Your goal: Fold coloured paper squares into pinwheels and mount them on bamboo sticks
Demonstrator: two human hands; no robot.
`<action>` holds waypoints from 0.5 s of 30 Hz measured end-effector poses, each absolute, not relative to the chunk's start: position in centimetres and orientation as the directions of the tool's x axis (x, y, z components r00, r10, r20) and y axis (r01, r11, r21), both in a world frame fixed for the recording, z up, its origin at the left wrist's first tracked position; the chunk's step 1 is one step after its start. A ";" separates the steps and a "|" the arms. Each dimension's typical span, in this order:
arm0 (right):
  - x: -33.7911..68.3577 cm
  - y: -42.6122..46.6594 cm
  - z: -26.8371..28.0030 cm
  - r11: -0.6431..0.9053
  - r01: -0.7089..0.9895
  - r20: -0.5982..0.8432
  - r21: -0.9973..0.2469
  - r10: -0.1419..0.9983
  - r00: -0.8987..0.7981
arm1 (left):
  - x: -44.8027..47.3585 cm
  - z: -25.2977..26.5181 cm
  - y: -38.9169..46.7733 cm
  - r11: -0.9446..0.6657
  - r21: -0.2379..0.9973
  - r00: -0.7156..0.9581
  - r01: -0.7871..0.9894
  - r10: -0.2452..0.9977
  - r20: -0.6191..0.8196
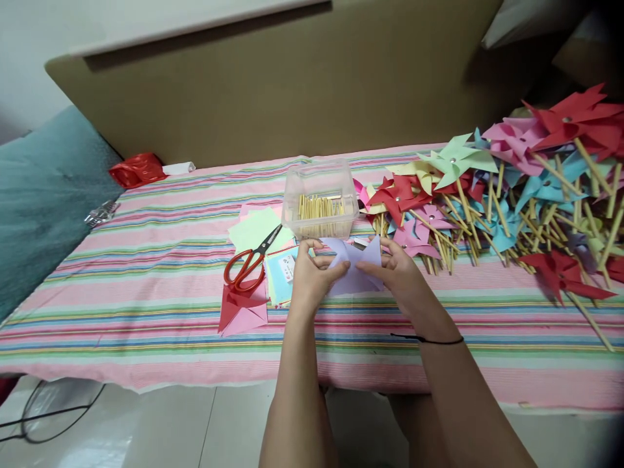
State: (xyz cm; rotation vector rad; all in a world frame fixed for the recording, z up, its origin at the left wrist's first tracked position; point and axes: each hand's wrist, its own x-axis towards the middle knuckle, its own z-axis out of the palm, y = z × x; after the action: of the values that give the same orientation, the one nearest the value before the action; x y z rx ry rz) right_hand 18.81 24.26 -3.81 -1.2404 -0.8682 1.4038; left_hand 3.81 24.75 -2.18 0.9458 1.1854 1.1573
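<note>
Between my two hands is a purple sheet of paper (358,281), its corners bent up and inward. My left hand (316,273) pinches its left side with thumb and fingers. On the opposite side, my right hand (397,266) grips the paper the same way, thumb near its middle. Just beyond them stands a clear plastic box (319,172) with short wooden sticks (322,207) inside. To the left, red-handled scissors (249,263) lie across coloured paper sheets (253,229). Red and pink cut paper (244,315) rests below the scissors.
Many finished paper pinwheels (453,161) on wooden sticks are heaped along the right. A striped cloth (146,273) covers the surface. A red plastic bag (138,170) lies at the far left beside a teal cushion (53,201). A brown panel (273,84) rises behind.
</note>
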 end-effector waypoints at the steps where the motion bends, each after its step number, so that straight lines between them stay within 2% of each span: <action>1: 18.7 24.2 -3.7 -0.217 -0.238 -0.238 -0.947 0.969 0.063 | 3.8 -2.1 24.7 0.178 0.971 0.006 -0.160 0.984 -0.180; 15: 18.5 24.4 -4.6 -0.087 -0.229 -0.137 -0.970 0.968 0.212 | 3.8 -2.1 24.7 0.221 0.961 0.027 -0.166 0.975 -0.220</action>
State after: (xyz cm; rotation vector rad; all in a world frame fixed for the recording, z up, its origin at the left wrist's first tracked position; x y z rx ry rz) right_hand 18.45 24.41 -4.59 -1.2258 -0.8258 1.2150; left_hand 3.85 24.75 -2.11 0.9275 1.1766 1.1145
